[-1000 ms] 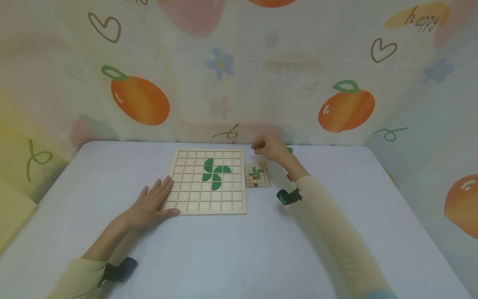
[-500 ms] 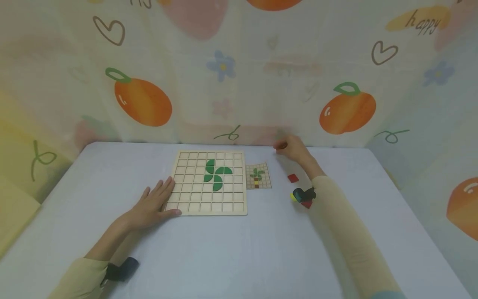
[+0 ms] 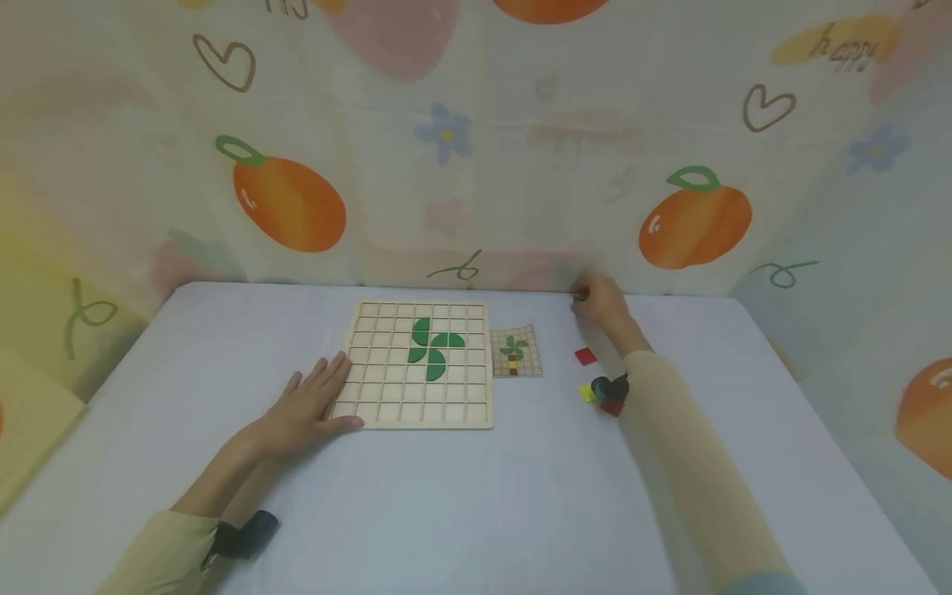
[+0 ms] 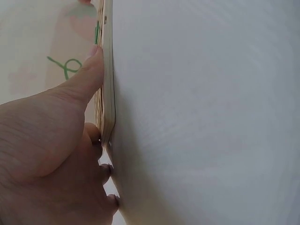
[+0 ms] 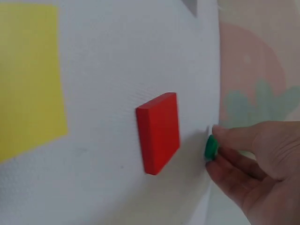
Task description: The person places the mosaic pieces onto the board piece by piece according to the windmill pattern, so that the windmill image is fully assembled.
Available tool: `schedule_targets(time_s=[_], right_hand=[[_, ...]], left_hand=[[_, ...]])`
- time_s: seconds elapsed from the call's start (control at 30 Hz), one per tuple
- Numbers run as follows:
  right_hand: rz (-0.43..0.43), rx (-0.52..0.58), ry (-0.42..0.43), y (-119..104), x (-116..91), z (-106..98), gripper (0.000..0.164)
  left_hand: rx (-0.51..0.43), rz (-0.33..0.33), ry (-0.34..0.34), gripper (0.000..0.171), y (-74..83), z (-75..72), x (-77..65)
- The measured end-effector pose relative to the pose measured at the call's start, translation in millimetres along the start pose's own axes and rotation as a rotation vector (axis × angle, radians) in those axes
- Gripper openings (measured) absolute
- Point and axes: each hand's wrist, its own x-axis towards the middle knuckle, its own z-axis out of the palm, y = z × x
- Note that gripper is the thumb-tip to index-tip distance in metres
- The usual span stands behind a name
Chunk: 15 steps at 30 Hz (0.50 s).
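My left hand (image 3: 301,411) rests with spread, straight fingers on the left edge of a wooden grid board (image 3: 387,397). In the left wrist view the thumb (image 4: 89,72) lies along the board's side. Several green quarter-round pieces (image 3: 436,364) sit in the board's cells in a pinwheel shape. At the back of the table, my right hand (image 3: 604,304) pinches a green piece (image 5: 211,147) between thumb and fingers at the table surface; its full outline is hidden. A red square tile (image 3: 585,356) lies in front of that hand.
A small pattern card (image 3: 516,351) lies against the board's right side, showing a green pinwheel over a red and yellow stem. A yellow tile (image 3: 587,392) and another red tile (image 3: 613,408) lie by the right wrist. A printed curtain (image 3: 506,165) hangs behind the table.
My right hand has moved right, from behind the card to the green piece at the back, which its fingers now pinch. The red and yellow tiles have come into view. My left hand stays put.
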Motion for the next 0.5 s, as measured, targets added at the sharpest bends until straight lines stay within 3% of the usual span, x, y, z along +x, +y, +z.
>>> schedule_targets(time_s=[0.5], right_hand=[[0.021, 0.015, 0.024, 10.1, -1.4, -3.0, 0.026]], left_hand=[[0.017, 0.007, 0.005, 0.098, -2.6, 0.9, 0.8]])
